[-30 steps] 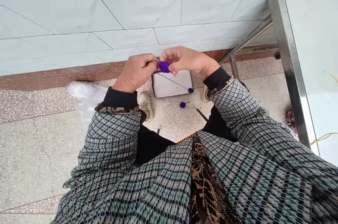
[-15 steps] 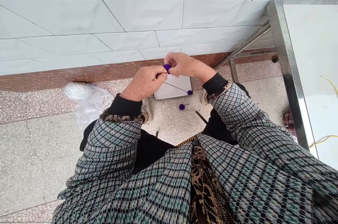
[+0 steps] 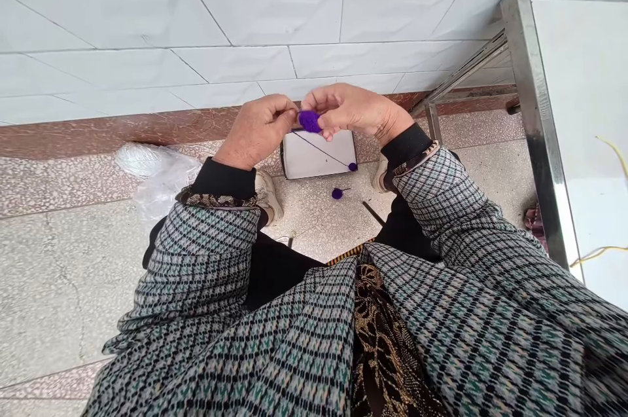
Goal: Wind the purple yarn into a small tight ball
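Observation:
In front of the wall, a small purple crocheted piece [image 3: 309,120] is pinched between the thumb and fingers of my right hand [image 3: 350,112]. My left hand [image 3: 259,130] is closed in a pinch at the piece's left edge; a thin thing shows at its fingertips, too small to name. From there a dark strand of yarn slants down to a small purple yarn ball [image 3: 352,167] in the right corner of a shallow white box [image 3: 314,162] with dark edges. A round purple piece [image 3: 337,194] with a short tail lies on the floor.
A clear plastic bag with white yarn [image 3: 147,165] lies on the floor at the left. My shoe [image 3: 267,194] stands beside the box. At the right is a metal-framed table [image 3: 544,122] with a yellow strand [image 3: 598,253] on its white top. A tiled wall [image 3: 220,11] rises ahead.
Half a second ago my hands came closer together, with my left fingers covering part of the purple piece. Now they are slightly apart and the piece shows more fully.

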Available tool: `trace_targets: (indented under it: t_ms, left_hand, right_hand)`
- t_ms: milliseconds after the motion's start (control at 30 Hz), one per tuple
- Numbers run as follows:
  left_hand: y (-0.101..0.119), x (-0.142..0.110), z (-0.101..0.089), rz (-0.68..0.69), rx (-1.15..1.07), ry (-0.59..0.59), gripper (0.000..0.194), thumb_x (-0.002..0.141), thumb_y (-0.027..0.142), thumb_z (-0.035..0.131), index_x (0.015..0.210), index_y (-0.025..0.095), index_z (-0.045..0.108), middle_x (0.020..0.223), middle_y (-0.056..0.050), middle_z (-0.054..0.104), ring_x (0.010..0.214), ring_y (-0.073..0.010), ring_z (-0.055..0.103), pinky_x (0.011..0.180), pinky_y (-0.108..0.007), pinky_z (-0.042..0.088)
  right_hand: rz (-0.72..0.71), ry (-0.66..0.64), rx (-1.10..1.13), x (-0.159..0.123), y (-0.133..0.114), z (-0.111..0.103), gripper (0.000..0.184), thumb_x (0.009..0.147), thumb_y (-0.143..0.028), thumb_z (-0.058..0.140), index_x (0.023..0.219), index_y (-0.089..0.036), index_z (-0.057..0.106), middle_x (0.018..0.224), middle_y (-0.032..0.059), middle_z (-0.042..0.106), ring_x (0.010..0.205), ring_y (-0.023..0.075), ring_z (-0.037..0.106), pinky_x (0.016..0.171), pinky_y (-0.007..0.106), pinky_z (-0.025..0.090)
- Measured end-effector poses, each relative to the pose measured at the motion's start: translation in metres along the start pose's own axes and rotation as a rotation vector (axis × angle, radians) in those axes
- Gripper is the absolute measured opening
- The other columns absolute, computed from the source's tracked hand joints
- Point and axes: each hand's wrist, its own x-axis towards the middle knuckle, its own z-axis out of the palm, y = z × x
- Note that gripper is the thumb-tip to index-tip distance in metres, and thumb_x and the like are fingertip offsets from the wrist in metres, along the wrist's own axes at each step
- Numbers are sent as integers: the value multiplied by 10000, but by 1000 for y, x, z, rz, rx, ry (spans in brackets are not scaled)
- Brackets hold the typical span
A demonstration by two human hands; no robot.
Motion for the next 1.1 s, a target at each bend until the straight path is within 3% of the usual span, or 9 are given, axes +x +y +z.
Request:
trace_targets:
  t_ms: [167,300,367,433,533,700,800,967,1100]
  left_hand:
    - [15,-1,22,-35,-32,-139,195,992,291,568,843,206,663,758,-12,670,734,-185,631,773,-294,528]
    - [27,-4,27,29,-30,-238,212,970,321,579,816,209,671,710,-3,639,683,-171,595,726,-290,485]
    - [26,-4,20,53,-20,-173,202,957,326,576,821,208,668,724,-7,638,692,-173,571,721,-300,458]
    - [20,-2,12,45,-6,-60,178,948,309,569,831,210,659,742,-7,638,710,-174,554,720,-306,439]
    - [10,4,3,-12,43,37,147,939,257,583,810,211,635,735,0,630,723,-170,541,711,-304,421]
    - [4,10,11,-76,-18,-20,211,1018,267,575,829,196,636,703,6,615,688,-159,548,713,-295,441]
    - [8,13,21,-45,-58,-94,188,1004,233,566,840,197,651,689,11,597,688,-167,597,752,-294,482]
    - [12,18,31,-37,-41,-160,176,976,220,571,836,192,674,733,-9,642,704,-186,619,765,-323,496]
    - [11,21,34,-42,10,-149,183,969,228,597,834,190,714,764,-24,680,784,-211,659,868,-346,544]
  right_hand:
    - [-156,285,110,5,-8,6,183,1023,-62,704,1041,-196,581,829,-48,593,695,94,601,706,181,557]
    - [-87,538,-233,11,-1,3,301,956,59,672,940,-214,546,863,-32,593,701,117,535,655,215,476]
    - [-42,498,-474,12,6,-1,339,875,117,695,892,-196,565,859,-29,600,721,119,521,648,226,431]
    - [-12,321,-575,10,11,-2,345,837,145,708,890,-177,595,825,-43,602,720,109,528,657,219,425]
    - [4,99,-392,3,8,4,348,877,170,643,936,-169,591,762,-83,585,626,67,509,616,182,425]
    - [-34,261,107,-4,-11,20,320,1024,124,544,1123,-177,587,810,-111,591,554,23,485,589,144,430]
    - [-50,372,307,-2,-15,21,244,1085,49,569,1089,-192,604,751,-105,538,548,38,486,564,124,445]
    - [2,496,333,-1,-16,15,215,1101,-17,693,1011,-198,619,782,-73,579,588,53,573,589,115,517]
    - [64,462,308,-6,-18,11,258,1216,0,514,1049,-157,632,776,-48,626,622,59,600,634,121,568]
